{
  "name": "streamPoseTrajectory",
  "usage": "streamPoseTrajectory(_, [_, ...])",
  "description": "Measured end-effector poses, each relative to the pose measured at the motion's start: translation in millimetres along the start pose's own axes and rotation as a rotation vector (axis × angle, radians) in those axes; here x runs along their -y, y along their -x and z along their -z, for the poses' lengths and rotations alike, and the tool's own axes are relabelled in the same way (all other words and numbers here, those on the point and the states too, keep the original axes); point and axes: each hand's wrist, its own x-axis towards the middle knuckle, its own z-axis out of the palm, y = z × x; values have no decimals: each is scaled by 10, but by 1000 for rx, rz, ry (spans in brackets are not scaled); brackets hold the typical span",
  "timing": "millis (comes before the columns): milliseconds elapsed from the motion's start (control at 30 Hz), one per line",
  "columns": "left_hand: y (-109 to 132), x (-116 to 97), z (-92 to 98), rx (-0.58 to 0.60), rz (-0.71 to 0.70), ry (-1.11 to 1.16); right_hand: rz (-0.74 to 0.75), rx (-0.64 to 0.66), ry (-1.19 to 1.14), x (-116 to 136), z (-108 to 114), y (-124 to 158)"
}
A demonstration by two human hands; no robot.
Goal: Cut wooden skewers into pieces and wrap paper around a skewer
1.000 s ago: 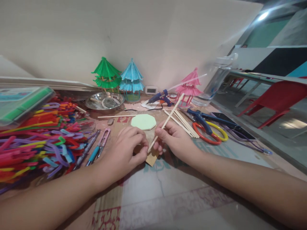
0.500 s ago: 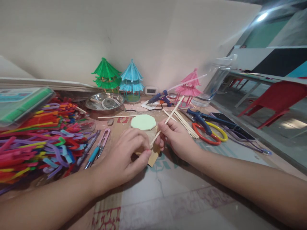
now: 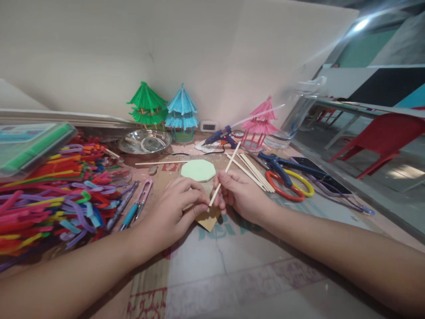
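In the head view my right hand [image 3: 241, 190] is closed round a thin wooden stick [image 3: 233, 158], which slants up and to the right. The stick's lower end is at the fingertips of my left hand [image 3: 181, 206]. My left thumb and fingers are pinched together; whatever is between them is too small to make out. Under both hands lies a small brown sheet [image 3: 210, 223], partly covered by the fingers. Just beyond the hands is a pale green octagonal piece [image 3: 198, 170], with another stick [image 3: 159, 163] pointing to its left side.
Colourful pipe cleaners [image 3: 66, 195] and a cutter [image 3: 143, 199] lie left. Right are loose sticks [image 3: 255, 170], orange-handled scissors [image 3: 284, 190], pliers and a phone [image 3: 318, 175]. Behind stand a metal dish [image 3: 124, 145], glue gun [image 3: 221, 136], bottle [image 3: 295, 110] and green [image 3: 146, 104], blue and pink pagodas.
The stick in my right hand has slid down and stands a little steeper, its upper end lower and further left. My left fingertips have shifted slightly.
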Motion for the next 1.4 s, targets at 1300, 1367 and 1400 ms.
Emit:
streamPoseTrajectory(1300, [38, 42, -65, 218, 177, -179, 448, 161, 1384, 130, 411, -85])
streamPoseTrajectory(1367, [41, 43, -64, 218, 172, -180, 451, 234, 1320, 127, 409, -80])
streamPoseTrajectory(1400, [42, 43, -63, 216, 171, -181, 455, 252, 1314, 125, 407, -78])
